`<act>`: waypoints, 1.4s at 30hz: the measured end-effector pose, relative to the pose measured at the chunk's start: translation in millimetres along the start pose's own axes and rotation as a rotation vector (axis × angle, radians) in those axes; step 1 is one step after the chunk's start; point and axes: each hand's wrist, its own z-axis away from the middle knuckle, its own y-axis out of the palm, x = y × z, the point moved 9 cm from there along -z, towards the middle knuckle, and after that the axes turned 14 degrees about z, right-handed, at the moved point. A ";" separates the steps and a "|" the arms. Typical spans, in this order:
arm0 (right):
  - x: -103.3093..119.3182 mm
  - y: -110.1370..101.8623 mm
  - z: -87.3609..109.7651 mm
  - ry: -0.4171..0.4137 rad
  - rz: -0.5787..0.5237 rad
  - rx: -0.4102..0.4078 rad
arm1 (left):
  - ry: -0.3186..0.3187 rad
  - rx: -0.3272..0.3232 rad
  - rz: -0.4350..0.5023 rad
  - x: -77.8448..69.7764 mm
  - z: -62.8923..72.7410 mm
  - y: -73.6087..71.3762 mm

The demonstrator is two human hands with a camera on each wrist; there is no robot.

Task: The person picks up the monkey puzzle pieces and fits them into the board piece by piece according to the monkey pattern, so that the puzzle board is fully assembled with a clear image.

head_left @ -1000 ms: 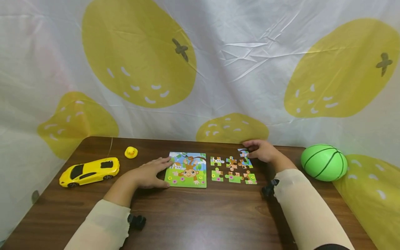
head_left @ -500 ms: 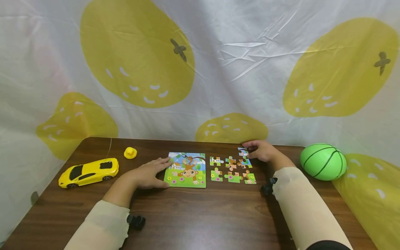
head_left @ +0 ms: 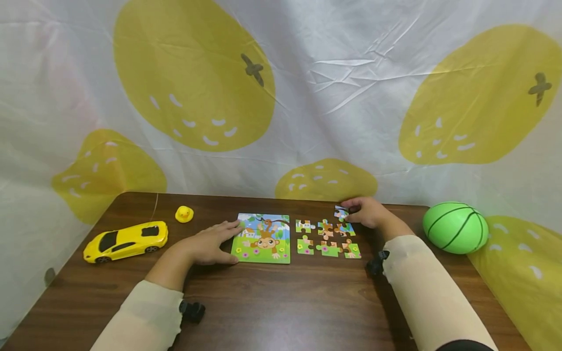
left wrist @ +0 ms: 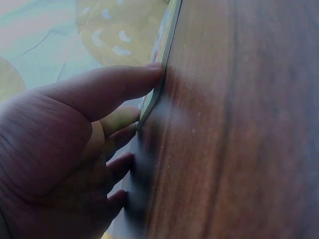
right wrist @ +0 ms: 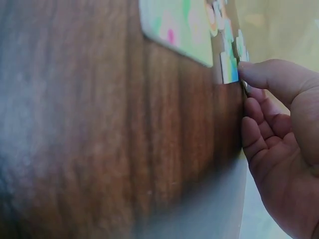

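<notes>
A square monkey puzzle board [head_left: 259, 254] lies flat on the table. At its left edge rests my left hand [head_left: 210, 245], thumb by the near corner and fingers by the far one; the left wrist view shows the thumb tip [left wrist: 155, 74] against the board's side. To the right of the board, loose jigsaw pieces [head_left: 330, 249] lie in rows. My right hand [head_left: 371, 213] pinches the farthest piece [head_left: 340, 212], at the top right of the group, between thumb and fingers. Part of that piece is hidden by the fingers.
A yellow toy car [head_left: 127, 242] and a small rubber duck [head_left: 184, 214] sit on the left of the wooden table [head_left: 281, 307]. On the right stands a green ball [head_left: 455, 228] with black lines. A lemon-patterned curtain [head_left: 333, 131] hangs behind the far edge.
The piece at my right hand has shifted very slightly toward the row in front of it. My left hand and the board stay where they were.
</notes>
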 end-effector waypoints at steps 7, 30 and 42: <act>19.4 -5.3 3.5 -0.040 -0.004 -0.032 | 0.006 0.000 -0.007 -0.3 0.3 -0.6; 129.0 19.9 -4.2 -0.196 -0.182 0.005 | 0.008 0.002 -0.002 1.2 -1.6 1.1; 175.6 37.6 -10.7 -0.246 -0.127 0.036 | 0.022 0.007 -0.005 -0.7 -1.2 -0.2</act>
